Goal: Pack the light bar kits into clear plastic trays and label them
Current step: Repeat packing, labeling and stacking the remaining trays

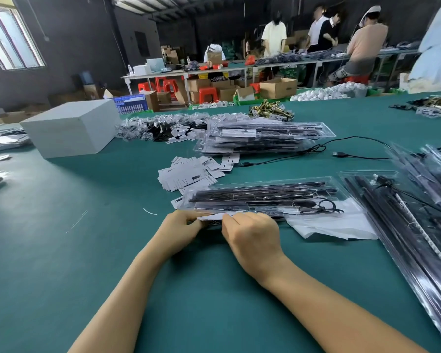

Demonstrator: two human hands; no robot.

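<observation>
A clear plastic tray (262, 197) with black light bars and a coiled cable lies on the green table just beyond my hands. My left hand (182, 229) and my right hand (251, 236) both pinch a small white label (211, 217) at the tray's near edge. Loose white labels (189, 174) are heaped behind the tray. A stack of filled trays (265, 137) sits farther back. More long clear packs of light bars (415, 215) lie along the right side.
A white box (71, 127) stands at the back left. Small bagged parts (163, 127) and brass fittings (271, 109) lie behind the stack. A black USB cable (341, 154) runs across the table. White tissue (336, 222) lies under the tray. People work at far benches.
</observation>
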